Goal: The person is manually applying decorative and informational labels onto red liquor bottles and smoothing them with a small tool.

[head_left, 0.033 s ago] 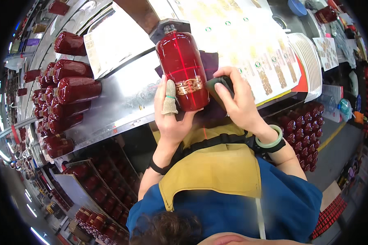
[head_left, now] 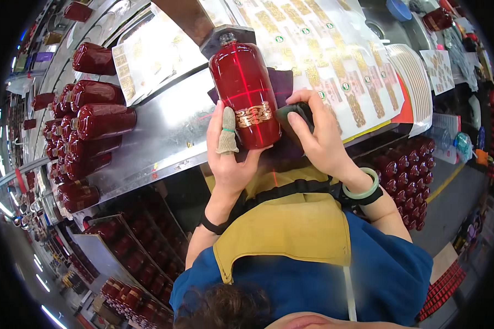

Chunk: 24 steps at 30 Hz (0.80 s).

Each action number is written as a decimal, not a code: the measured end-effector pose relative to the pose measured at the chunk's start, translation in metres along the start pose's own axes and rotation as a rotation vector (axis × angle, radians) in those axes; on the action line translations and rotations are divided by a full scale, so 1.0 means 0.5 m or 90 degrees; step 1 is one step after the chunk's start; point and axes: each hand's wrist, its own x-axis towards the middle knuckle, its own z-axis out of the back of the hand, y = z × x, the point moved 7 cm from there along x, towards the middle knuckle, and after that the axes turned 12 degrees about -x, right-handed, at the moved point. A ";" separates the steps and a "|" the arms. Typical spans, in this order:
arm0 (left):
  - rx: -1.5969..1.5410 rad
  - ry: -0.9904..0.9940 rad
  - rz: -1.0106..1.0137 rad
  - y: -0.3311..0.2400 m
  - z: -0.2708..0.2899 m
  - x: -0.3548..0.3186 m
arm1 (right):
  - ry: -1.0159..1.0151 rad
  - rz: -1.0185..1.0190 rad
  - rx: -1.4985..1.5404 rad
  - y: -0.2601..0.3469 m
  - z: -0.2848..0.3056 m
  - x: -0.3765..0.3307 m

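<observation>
Red bottle (head_left: 246, 90) lies on the steel counter (head_left: 164, 131), neck away from you. Left hand (head_left: 230, 156) cups its base, grip closed round it. Right hand (head_left: 318, 137) presses what looks like a dark pad (head_left: 293, 116) to its side. Glossy, rigid, likely heavy, breakable; hold the body, not the neck.

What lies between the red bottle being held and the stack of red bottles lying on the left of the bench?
In the head view, only bare, shiny metal bench top separates the held red bottle from the stacked bottles; a sheet of gold labels lies further back.
</observation>
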 end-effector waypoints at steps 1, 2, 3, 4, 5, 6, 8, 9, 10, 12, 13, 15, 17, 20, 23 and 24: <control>-0.004 0.000 0.002 0.001 0.001 -0.001 | 0.007 -0.005 0.028 -0.003 -0.002 0.000; -0.004 0.001 0.002 0.001 0.001 -0.001 | 0.015 -0.010 0.056 -0.004 -0.003 -0.001; 0.019 0.006 -0.013 -0.003 0.001 -0.001 | 0.022 -0.021 0.067 -0.004 -0.005 -0.002; 0.042 0.012 -0.027 -0.007 -0.001 -0.002 | 0.022 -0.021 0.067 -0.005 -0.006 -0.003; 0.042 0.011 -0.027 -0.009 -0.001 0.000 | 0.020 -0.028 0.089 -0.008 -0.009 -0.002; 0.053 0.009 -0.040 -0.016 -0.001 0.002 | 0.018 -0.035 0.111 -0.012 -0.013 0.000; 0.063 0.008 -0.054 -0.027 -0.003 0.010 | -0.005 -0.027 0.126 -0.023 -0.020 0.004; 0.082 0.015 -0.066 -0.034 -0.005 0.014 | -0.028 -0.018 0.141 -0.025 -0.019 0.006; 0.102 0.020 -0.078 -0.038 -0.005 0.015 | -0.028 -0.017 0.141 -0.020 -0.020 0.009; 0.099 0.015 -0.076 -0.036 -0.004 0.015 | -0.017 -0.076 0.157 -0.018 -0.020 0.016; 0.096 0.010 -0.074 -0.034 -0.003 0.014 | -0.017 -0.076 0.157 -0.011 -0.023 0.019; 0.085 0.010 -0.071 -0.024 -0.001 0.010 | -0.028 -0.068 0.098 0.002 -0.026 0.025; 0.077 0.008 -0.067 -0.022 0.008 0.011 | -0.035 -0.085 0.101 0.006 -0.031 0.029; -0.024 0.030 0.031 -0.002 0.019 0.016 | -0.043 -0.095 0.106 0.031 -0.018 0.024; -0.179 0.021 0.157 0.041 0.028 0.024 | -0.061 -0.067 0.075 0.046 -0.010 0.023; -0.179 0.022 0.157 0.031 0.018 0.032 | -0.077 -0.044 0.041 0.052 -0.006 0.023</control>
